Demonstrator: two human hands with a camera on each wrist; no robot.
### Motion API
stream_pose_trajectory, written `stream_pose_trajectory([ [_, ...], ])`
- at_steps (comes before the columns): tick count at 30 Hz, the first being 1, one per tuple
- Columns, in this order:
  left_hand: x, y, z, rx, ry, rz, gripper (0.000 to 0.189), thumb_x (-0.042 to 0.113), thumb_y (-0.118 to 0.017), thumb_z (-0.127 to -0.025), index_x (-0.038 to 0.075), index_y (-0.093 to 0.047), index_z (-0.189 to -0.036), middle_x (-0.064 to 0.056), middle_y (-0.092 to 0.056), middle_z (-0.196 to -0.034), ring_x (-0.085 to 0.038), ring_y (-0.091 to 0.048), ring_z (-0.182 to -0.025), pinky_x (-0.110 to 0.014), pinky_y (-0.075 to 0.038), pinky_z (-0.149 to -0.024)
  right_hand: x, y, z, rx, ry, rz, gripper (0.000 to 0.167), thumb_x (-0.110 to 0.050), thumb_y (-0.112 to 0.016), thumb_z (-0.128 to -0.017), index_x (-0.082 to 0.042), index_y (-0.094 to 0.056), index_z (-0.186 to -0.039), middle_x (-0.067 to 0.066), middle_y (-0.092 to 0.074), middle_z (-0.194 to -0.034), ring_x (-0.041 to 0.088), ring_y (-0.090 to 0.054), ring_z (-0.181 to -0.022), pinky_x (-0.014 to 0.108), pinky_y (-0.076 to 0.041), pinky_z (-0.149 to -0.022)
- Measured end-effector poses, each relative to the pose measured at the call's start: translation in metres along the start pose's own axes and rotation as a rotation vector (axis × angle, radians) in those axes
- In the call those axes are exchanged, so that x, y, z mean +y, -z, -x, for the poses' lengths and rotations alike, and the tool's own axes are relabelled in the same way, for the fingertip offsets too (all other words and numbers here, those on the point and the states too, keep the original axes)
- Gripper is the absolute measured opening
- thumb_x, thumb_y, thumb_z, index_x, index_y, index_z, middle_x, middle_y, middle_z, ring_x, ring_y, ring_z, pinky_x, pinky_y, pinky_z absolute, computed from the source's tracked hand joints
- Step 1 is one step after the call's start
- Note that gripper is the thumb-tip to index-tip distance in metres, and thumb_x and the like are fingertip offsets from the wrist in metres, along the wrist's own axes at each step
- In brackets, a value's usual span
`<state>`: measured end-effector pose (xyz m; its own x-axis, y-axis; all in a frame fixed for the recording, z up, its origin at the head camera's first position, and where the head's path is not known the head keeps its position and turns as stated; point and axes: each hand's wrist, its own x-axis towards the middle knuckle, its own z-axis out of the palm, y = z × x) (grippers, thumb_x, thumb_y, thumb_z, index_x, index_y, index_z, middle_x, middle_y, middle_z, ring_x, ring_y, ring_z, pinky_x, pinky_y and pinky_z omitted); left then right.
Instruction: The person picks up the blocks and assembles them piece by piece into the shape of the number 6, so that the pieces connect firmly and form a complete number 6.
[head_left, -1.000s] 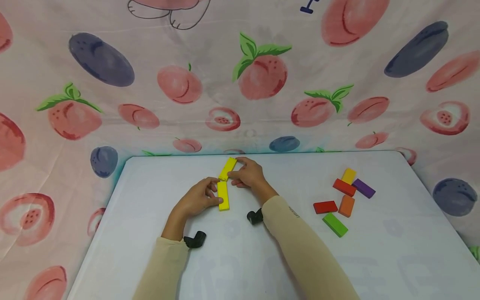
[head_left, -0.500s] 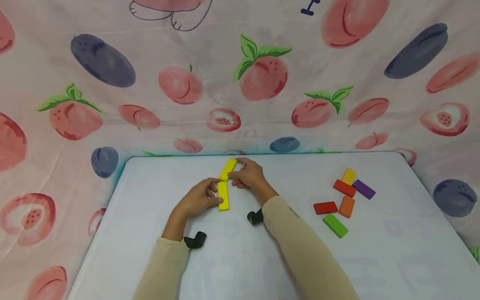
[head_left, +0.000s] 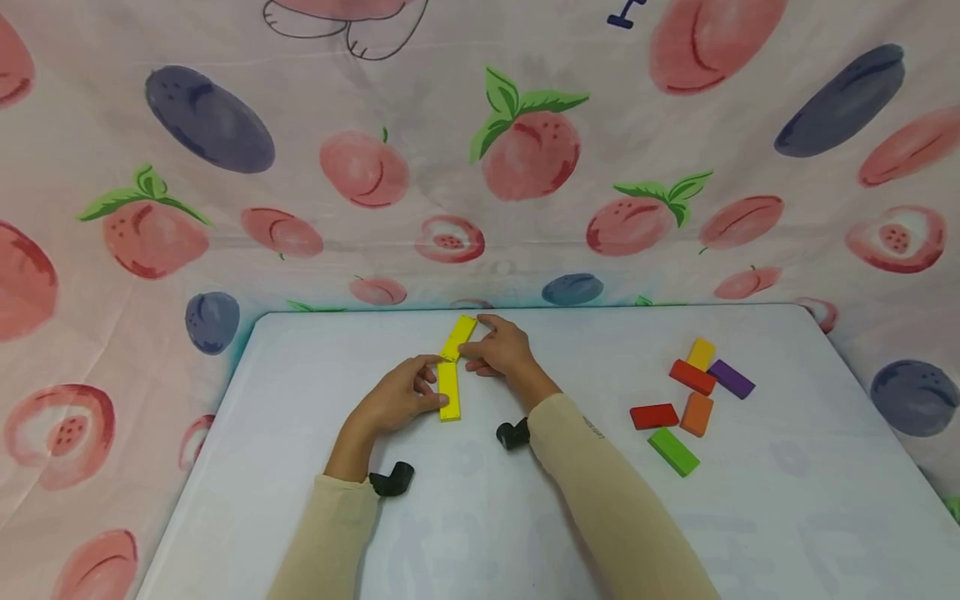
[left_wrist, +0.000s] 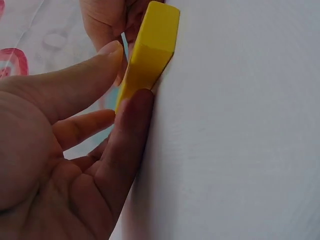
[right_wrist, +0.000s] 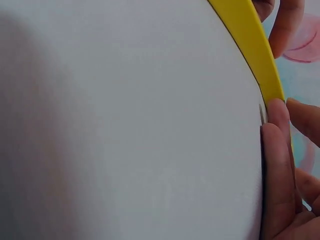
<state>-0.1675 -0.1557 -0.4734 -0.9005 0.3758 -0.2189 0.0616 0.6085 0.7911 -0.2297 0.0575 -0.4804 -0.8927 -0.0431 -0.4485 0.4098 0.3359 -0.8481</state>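
Two slim yellow blocks lie end to end near the back of the table in the head view, meeting at an angle. My left hand (head_left: 397, 392) pinches the nearer yellow block (head_left: 449, 390) between thumb and fingers along its left side. On the farther yellow block (head_left: 458, 337), tilted to the right, the thumb and index finger of my right hand (head_left: 501, 346) grip its right side. The left wrist view shows the nearer block's end close up, thumb on one side. From the right wrist, a yellow strip (right_wrist: 250, 35) runs along the tabletop beside the fingertips.
To the right lies a loose group: a yellow-orange block (head_left: 701, 354), a red block (head_left: 692, 377), a purple block (head_left: 732, 380), an orange block (head_left: 697, 415), another red block (head_left: 654, 417) and a green block (head_left: 673, 452). Fruit-patterned cloth (head_left: 502, 242) hangs behind the white table (head_left: 300, 358).
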Motion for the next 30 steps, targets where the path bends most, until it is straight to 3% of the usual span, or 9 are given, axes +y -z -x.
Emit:
stream_pose_trajectory([
  [3, 0.006, 0.002, 0.002, 0.017, 0.004, -0.038, 0.066, 0.026, -0.079, -0.091, 0.012, -0.05, -0.149, -0.008, -0.062, -0.122, -0.019, -0.063, -0.101, -0.042, -0.053, -0.095, 0.0, 0.005, 0.0, -0.028, -0.017, -0.032, 0.085, -0.028, -0.084, -0.086, -0.029, -0.039, -0.157, 0.01, -0.062, -0.12, 0.018, -0.077, -0.074, 0.026, -0.061, -0.065],
  [8, 0.015, 0.005, 0.005, 0.071, 0.007, -0.2, 0.063, 0.03, -0.073, -0.095, 0.012, -0.049, -0.15, -0.013, -0.056, -0.137, -0.028, -0.06, -0.121, -0.05, -0.049, -0.107, 0.001, 0.022, 0.004, -0.082, -0.018, -0.047, 0.079, -0.033, -0.078, -0.092, -0.029, -0.036, -0.159, 0.009, -0.062, -0.125, 0.019, -0.076, -0.082, 0.028, -0.062, -0.072],
  [13, 0.019, 0.006, 0.011, 0.047, 0.045, -0.37, 0.063, 0.037, -0.068, -0.098, 0.017, -0.047, -0.154, -0.018, -0.036, -0.161, -0.04, -0.036, -0.149, -0.068, -0.032, -0.116, 0.003, 0.052, 0.021, -0.077, 0.068, 0.136, 0.068, -0.04, -0.068, -0.098, -0.027, -0.038, -0.158, 0.009, -0.064, -0.119, 0.021, -0.071, -0.088, 0.029, -0.06, -0.079],
  [16, 0.019, 0.005, 0.015, 0.01, 0.085, -0.448, 0.067, 0.044, -0.067, -0.097, 0.024, -0.044, -0.157, -0.017, -0.022, -0.169, -0.044, -0.019, -0.156, -0.08, -0.019, -0.113, 0.004, 0.073, 0.035, -0.065, 0.139, 0.251, 0.066, -0.044, -0.064, -0.1, -0.026, -0.039, -0.158, 0.008, -0.065, -0.122, 0.023, -0.071, -0.096, 0.034, -0.059, -0.084],
  [21, 0.021, 0.001, 0.022, -0.039, 0.103, -0.473, 0.072, 0.049, -0.066, -0.097, 0.031, -0.037, -0.16, -0.016, -0.01, -0.172, -0.046, -0.005, -0.158, -0.086, -0.006, -0.109, 0.014, 0.107, 0.062, -0.055, 0.28, 0.384, 0.065, -0.05, -0.061, -0.1, -0.023, -0.043, -0.156, 0.008, -0.066, -0.125, 0.026, -0.071, -0.103, 0.035, -0.059, -0.082],
  [30, 0.026, -0.002, 0.025, -0.05, 0.092, -0.457, 0.068, 0.047, -0.063, -0.099, 0.034, -0.035, -0.16, -0.018, -0.01, -0.172, -0.051, -0.005, -0.156, -0.087, -0.008, -0.106, 0.045, 0.152, 0.096, -0.007, 0.442, 0.621, 0.056, -0.045, -0.061, -0.102, -0.018, -0.052, -0.151, 0.004, -0.068, -0.113, 0.025, -0.066, -0.109, 0.041, -0.06, -0.088],
])
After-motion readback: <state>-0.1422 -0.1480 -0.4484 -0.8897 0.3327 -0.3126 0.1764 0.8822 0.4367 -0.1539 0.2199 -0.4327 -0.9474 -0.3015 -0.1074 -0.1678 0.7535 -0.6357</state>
